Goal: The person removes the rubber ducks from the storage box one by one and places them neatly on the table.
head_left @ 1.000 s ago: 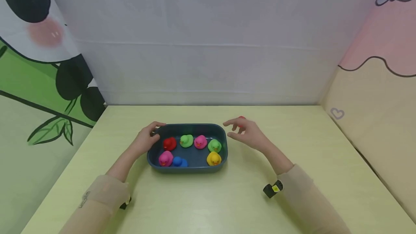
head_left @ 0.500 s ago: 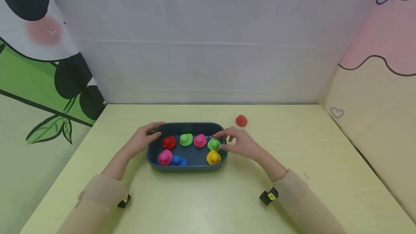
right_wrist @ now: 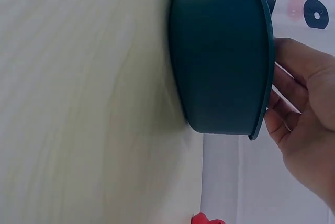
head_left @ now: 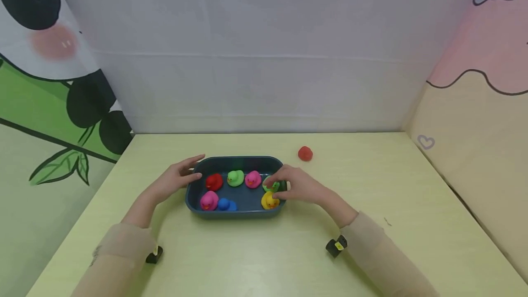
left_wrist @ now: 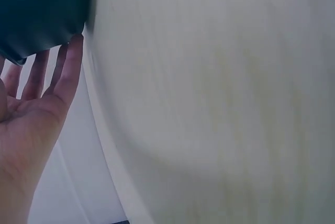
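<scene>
A dark blue-green oblong tub [head_left: 243, 214] holds several rubber ducks. My left hand [head_left: 176, 180] is at the tub's left end, its fingers extended and fingertips right at the outer wall, as the left wrist view shows. Over the right rim reaches my right hand [head_left: 300, 186], thumb and fingers apart around the green duck [head_left: 270, 184] in the right corner, which they partly cover. The thumb tip overlaps the yellow duck [head_left: 269, 200] just in front of it. In the right wrist view the fingertips are hidden behind the tub's wall.
Also in the tub are a red duck [head_left: 214, 181], another green duck [head_left: 235, 178], two pink ducks [head_left: 253, 179] and a blue duck [head_left: 227, 204]. A small red toy [head_left: 305, 153] lies on the table [head_left: 247, 260] behind the right hand. A white sheet [head_left: 264, 58] hangs behind.
My right hand has moved left from beside the red toy, over the tub's rim and down to the green duck. The left hand has shifted slightly outward at the tub's left end.
</scene>
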Demonstrator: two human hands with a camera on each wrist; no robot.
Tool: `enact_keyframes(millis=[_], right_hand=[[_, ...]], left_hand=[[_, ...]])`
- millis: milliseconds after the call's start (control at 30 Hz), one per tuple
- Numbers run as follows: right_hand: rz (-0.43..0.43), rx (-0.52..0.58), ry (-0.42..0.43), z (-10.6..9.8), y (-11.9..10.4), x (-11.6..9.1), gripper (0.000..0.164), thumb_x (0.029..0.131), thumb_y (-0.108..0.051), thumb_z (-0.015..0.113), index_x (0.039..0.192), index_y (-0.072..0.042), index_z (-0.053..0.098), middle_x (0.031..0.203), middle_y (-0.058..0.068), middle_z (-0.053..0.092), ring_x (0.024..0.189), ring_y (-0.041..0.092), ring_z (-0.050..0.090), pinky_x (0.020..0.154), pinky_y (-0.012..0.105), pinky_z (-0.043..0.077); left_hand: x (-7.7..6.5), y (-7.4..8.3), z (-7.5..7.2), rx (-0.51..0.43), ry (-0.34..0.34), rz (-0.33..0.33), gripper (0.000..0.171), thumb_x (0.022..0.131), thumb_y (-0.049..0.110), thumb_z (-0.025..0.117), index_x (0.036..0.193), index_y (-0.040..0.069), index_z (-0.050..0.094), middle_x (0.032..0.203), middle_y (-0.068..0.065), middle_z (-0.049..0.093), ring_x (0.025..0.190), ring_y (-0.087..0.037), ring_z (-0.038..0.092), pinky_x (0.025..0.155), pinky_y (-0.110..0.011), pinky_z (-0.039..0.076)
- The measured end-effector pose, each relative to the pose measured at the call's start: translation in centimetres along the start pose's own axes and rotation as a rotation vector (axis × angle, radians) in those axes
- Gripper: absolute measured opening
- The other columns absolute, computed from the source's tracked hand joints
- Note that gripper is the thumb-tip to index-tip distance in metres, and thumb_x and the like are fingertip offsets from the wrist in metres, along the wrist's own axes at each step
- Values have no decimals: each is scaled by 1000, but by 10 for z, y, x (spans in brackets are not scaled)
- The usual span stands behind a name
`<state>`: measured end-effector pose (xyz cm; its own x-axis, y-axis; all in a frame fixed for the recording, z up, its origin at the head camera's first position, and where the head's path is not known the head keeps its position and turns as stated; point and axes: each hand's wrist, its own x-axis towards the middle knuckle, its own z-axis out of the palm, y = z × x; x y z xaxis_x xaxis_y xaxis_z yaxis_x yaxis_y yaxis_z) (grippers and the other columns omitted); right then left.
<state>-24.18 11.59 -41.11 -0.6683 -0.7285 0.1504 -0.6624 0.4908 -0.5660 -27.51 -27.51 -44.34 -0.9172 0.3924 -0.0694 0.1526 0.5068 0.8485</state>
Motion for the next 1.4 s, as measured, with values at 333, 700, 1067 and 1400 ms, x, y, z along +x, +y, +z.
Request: enact_keyframes(millis=[333,700,1067,1400], right_hand=[[-61,-116,-153,-6,-1,10,29,81,-20,74,109,-12,71,103,-8,69,98,22,53,85,36,46],[-48,-153,-358,-18,-7,24,27,82,-22,74,109,-17,71,101,-9,68,97,20,52,79,27,45],[-19,-227,-460,-18,-15,32,22,83,-19,72,106,-19,72,100,-11,65,99,11,52,83,21,45],[-8,-224,-444,-16,-14,31,20,83,-21,72,103,-21,73,97,-13,62,97,14,51,80,22,44]], left_hand=[[-3,0,-4,-52,-81,-38,60,93,40,55,147,32,30,156,-8,23,136,-41,31,94,-53,45],[-6,8,-5,-52,-87,-61,58,94,41,54,147,34,31,155,-9,22,134,-41,34,95,-53,43],[-10,14,-1,-78,-75,-93,58,95,38,54,147,32,30,155,-11,23,134,-41,32,93,-51,46],[-13,16,0,-90,-75,-102,60,96,39,52,149,30,27,155,-14,22,136,-42,28,94,-54,44]])
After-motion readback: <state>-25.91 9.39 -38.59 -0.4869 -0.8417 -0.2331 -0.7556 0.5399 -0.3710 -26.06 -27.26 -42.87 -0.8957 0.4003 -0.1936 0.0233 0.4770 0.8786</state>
